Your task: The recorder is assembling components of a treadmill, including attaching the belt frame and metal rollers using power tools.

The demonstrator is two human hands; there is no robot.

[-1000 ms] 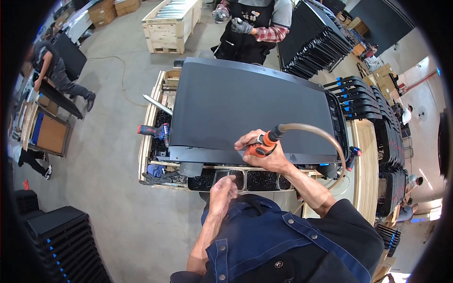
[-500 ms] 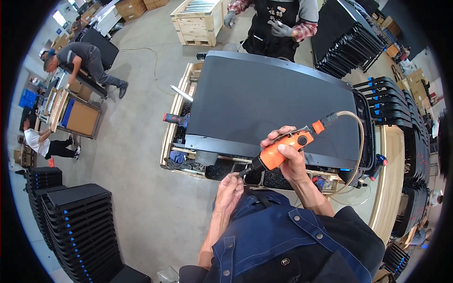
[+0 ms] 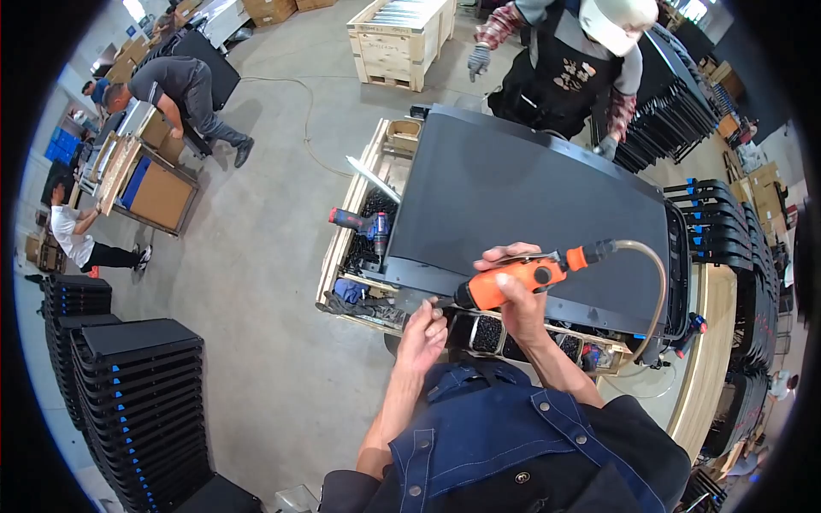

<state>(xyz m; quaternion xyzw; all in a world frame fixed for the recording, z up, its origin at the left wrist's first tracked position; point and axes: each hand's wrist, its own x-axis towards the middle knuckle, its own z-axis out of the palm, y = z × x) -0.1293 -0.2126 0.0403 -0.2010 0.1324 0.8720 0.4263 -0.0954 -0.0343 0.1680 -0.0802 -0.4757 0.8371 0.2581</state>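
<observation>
My right hand (image 3: 523,312) is wrapped round an orange air tool (image 3: 489,291) with a black nose and a hose at its rear end. It is held nearly level over the near edge of a large dark grey panel (image 3: 530,197). My left hand (image 3: 423,338) is closed in a pinch right at the tool's tip. Whatever sits between those fingertips is too small to make out. The panel lies on a wooden-framed bench.
Small-part bins (image 3: 488,333) line the bench's near side. A red-and-blue power drill (image 3: 369,226) rests at its left end. Across the bench stands a co-worker in a white cap (image 3: 617,24). Stacked black panels (image 3: 141,402) rise at lower left; a wooden crate (image 3: 392,51) stands behind.
The view has shifted, so the bench appears farther right. The co-worker leans in over the panel, a gloved hand lowered to its far edge. My hands keep the tool tip and pinch together.
</observation>
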